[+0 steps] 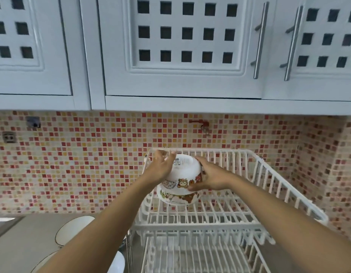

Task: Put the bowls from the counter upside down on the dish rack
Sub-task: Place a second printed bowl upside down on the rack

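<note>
- White cartoon-printed bowl (185, 170), upside down, is clasped between left hand (161, 168) and right hand (212, 177).
- It rests on a matching inverted bowl (177, 198) in the white wire dish rack (249, 196).

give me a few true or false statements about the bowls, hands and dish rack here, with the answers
1. Both hands hold the upper cartoon bowl, left hand and right hand. True.
2. That bowl is upright, opening up. False: it is upside down, base up.
3. It sits over a second cartoon bowl on the top tier of the dish rack. True.
4. The dish rack is black metal. False: it is white.
5. White bowls remain on the counter, left of the rack. True.
</note>
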Demonstrator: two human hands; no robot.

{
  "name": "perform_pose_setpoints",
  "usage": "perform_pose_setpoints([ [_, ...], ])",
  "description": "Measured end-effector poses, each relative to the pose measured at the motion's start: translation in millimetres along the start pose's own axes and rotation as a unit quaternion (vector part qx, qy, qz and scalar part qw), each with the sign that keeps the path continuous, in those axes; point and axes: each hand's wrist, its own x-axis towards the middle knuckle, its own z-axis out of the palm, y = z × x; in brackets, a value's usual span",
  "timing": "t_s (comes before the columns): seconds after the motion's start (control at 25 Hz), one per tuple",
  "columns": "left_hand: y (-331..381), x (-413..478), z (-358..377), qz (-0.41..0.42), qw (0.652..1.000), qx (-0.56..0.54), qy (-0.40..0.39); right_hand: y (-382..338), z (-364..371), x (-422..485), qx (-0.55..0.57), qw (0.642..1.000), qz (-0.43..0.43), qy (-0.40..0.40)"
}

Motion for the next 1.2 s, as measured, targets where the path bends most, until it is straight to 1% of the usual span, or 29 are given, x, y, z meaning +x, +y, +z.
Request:
perform_pose_setpoints([
  [0.12,-9,4,2,-0.03,0.999,0.034,-0.021,4,7,6,-0.033,0.999,0.015,-0.03],
  [0.28,-15,6,8,-0.029,0.997,0.07,-0.035,6,11,7,-0.016,0.997,0.042,-0.058],
  [0.4,-13,6,8,-0.039,0.995,0.081,-0.038,3,11,5,-0.034,0.996,0.053,-0.055],
  [0.48,-10,2,5,-0.028,0.994,0.097,-0.03,-5,7,0,-0.05,0.996,0.058,-0.053],
  [0.6,1,-12,-11,0.03,0.993,0.115,0.014,-26,4,-12,-0.094,0.995,0.046,-0.001],
  [0.68,7,-26,-28,0.061,0.989,0.129,0.036,-47,7,-19,-0.086,0.994,0.029,0.054],
  [0.8,10,-52,-62,0.081,0.985,0.144,0.056,-90,20,-22,-0.079,0.99,-0.01,0.116],
  [0.88,3,-74,-87,0.078,0.984,0.151,0.061,-126,40,-22,-0.083,0.987,-0.04,0.129],
  [0.96,-12,-96,-114,0.071,0.981,0.168,0.073,-159,67,-19,-0.102,0.985,-0.062,0.123],
  [1.08,-45,-122,-148,0.043,0.971,0.215,0.092,-192,118,-15,-0.175,0.977,-0.067,0.106],
  [1.2,-91,-147,-167,0.003,0.958,0.275,0.074,-205,177,-16,-0.229,0.966,-0.062,0.103],
])
